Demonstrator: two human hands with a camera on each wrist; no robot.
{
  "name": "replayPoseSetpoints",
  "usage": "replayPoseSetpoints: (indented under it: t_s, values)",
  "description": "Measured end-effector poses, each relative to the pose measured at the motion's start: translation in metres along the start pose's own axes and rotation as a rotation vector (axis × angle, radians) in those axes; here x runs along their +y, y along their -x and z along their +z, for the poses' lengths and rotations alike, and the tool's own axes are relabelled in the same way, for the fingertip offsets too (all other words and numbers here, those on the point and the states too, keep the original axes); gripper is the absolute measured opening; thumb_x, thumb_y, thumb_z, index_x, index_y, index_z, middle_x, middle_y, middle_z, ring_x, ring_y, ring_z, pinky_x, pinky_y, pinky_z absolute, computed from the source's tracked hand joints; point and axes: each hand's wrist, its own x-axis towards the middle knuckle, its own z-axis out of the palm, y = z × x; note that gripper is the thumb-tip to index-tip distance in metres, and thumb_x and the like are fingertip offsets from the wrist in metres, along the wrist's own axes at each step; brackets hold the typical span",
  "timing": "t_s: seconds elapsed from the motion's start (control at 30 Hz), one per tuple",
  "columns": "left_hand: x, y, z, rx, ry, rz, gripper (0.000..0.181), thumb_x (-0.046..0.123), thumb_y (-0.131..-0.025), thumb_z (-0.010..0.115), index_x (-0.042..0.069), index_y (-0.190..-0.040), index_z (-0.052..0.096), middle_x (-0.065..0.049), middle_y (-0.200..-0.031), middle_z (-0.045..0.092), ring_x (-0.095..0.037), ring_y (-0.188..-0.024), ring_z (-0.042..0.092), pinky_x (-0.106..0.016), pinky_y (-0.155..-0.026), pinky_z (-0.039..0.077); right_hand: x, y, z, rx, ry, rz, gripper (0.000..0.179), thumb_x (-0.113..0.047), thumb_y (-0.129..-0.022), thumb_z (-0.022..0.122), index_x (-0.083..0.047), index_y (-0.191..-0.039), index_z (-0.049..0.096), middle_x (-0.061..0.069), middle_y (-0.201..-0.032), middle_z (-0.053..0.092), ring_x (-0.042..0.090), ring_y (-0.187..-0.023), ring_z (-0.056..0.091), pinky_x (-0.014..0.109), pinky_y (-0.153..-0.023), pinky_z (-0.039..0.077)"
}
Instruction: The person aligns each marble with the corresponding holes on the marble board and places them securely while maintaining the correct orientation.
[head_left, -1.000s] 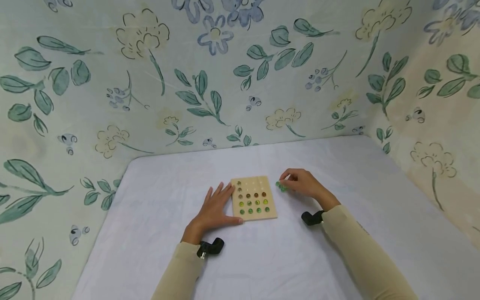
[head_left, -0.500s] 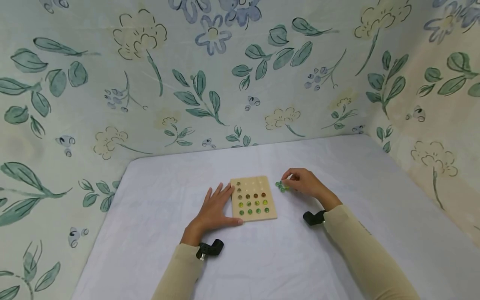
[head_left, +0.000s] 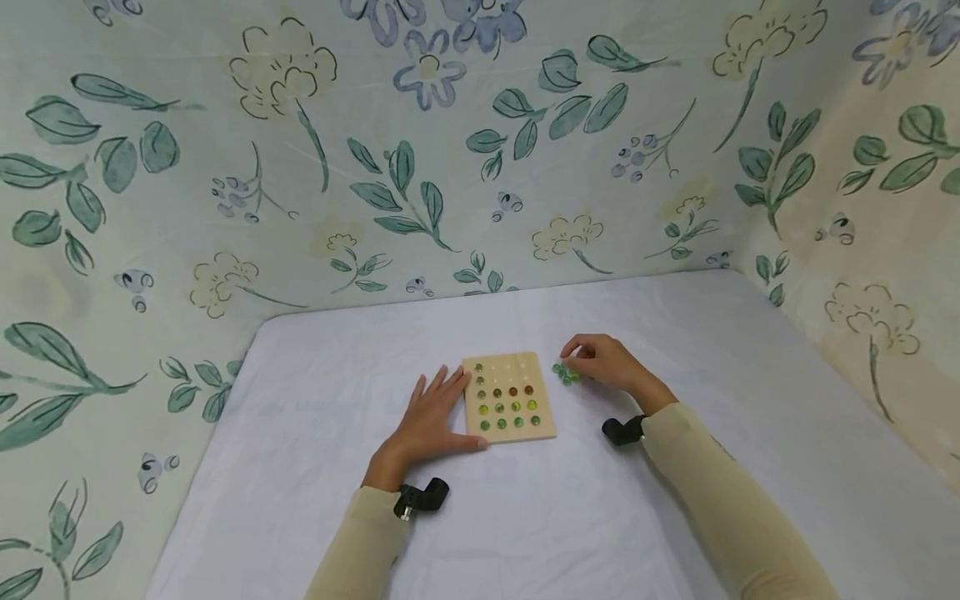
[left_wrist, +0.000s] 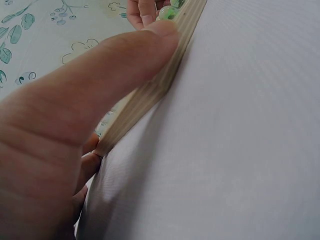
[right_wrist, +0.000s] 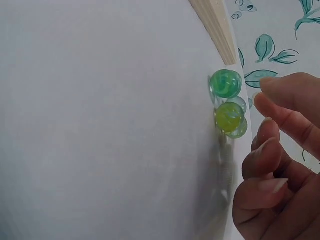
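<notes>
A square wooden board lies on the white cloth, with marbles seated in several rows of hollows. Toward its upper right the hollows are bare. My left hand rests along the board's left side, fingers extended, its thumb on the near edge. Right of the board sits a small cluster of green glass marbles. Over that cluster hovers my right hand; the right wrist view shows a yellow-green marble and a green marble just beside loosely bent fingers, with nothing visible between the fingertips.
White cloth covers the table. Floral fabric hangs behind it and along the sides. Each wrist carries a black camera, such as the left one.
My right hand shifts only slightly above the marbles, and yellow-green now shows among them beside its fingers. The left hand and board stay in place.
</notes>
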Motion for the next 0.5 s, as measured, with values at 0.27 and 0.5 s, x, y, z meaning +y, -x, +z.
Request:
replayPoseSetpoints:
  t_s: [0.27, 0.5]
  values:
    - [-0.0006, -0.0004, 0.0024, -0.005, 0.004, -0.006, 0.116, 0.079, -0.065, 0.065, 0.021, -0.156, 0.019, 0.006, -0.16, 0.015, -0.018, -0.148, 0.001, -0.044, -0.118, -0.007, 0.0, -0.0031, 0.0065, 0.011, 0.02, -0.006, 0.011, -0.022, -0.088, 0.07, -0.014, -0.097, 0.07, 0.004, -0.078, 0.055, 0.021, -0.073, 0.047, 0.03, -0.06, 0.041]
    - [-0.0018, -0.0013, 0.0015, -0.001, -0.001, -0.007, 0.116, 0.079, -0.066, 0.064, 0.022, -0.156, 0.019, 0.006, -0.16, 0.015, -0.018, -0.148, 0.0, -0.044, -0.118, -0.007, -0.0015, -0.0049, 0.0107, 0.02, 0.029, -0.003, 0.011, -0.023, -0.087, 0.072, -0.015, -0.095, 0.07, 0.003, -0.075, 0.054, 0.02, -0.072, 0.046, 0.03, -0.062, 0.038]
